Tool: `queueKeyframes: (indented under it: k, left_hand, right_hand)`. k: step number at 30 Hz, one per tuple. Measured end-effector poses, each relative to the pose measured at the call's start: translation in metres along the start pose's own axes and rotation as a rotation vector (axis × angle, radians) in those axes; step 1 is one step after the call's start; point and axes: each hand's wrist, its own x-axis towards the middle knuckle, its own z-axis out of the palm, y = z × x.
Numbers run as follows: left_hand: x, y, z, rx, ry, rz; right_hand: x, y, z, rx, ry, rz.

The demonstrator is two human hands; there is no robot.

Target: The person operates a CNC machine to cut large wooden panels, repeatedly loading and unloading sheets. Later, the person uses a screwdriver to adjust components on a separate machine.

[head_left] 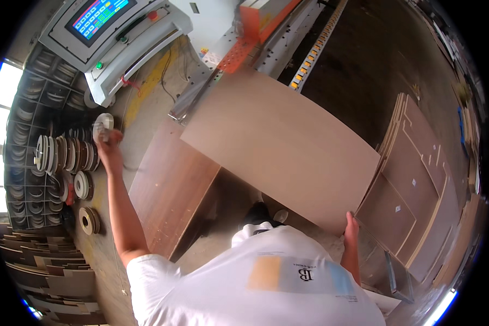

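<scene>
A large brown board (288,146) lies across the middle, its far end at the orange part of the machine. My right hand (351,224) grips its near right corner; the thumb side shows and the other fingers are partly hidden. My left arm stretches out to the far left. There my left hand (110,139) is smeared by motion beside a pale round object (102,124). Whether the hand holds it, I cannot tell. Left of the large board, a reddish-brown wood-grain board (174,182) lies partly beneath it.
A control panel (98,19) with a lit screen stands at the upper left. Several edge-banding rolls (65,154) fill the left side, some in a wire rack. Stacked panels (413,185) lean at the right. A strip with yellow pieces (315,51) runs beyond the board.
</scene>
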Motion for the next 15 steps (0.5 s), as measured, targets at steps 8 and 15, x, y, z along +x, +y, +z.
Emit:
queueKeyframes:
  k: [8,15]
  left_hand:
    - [-0.138,0.039,0.081,0.616,-0.671,-0.259]
    - [-0.283,0.102,0.165,0.258,-0.848,-0.537]
  right_hand:
    - [-0.02,-0.016,-0.007,-0.092,-0.051,-0.16]
    - [0.022,0.05,-0.014,0.43,-0.097,0.268]
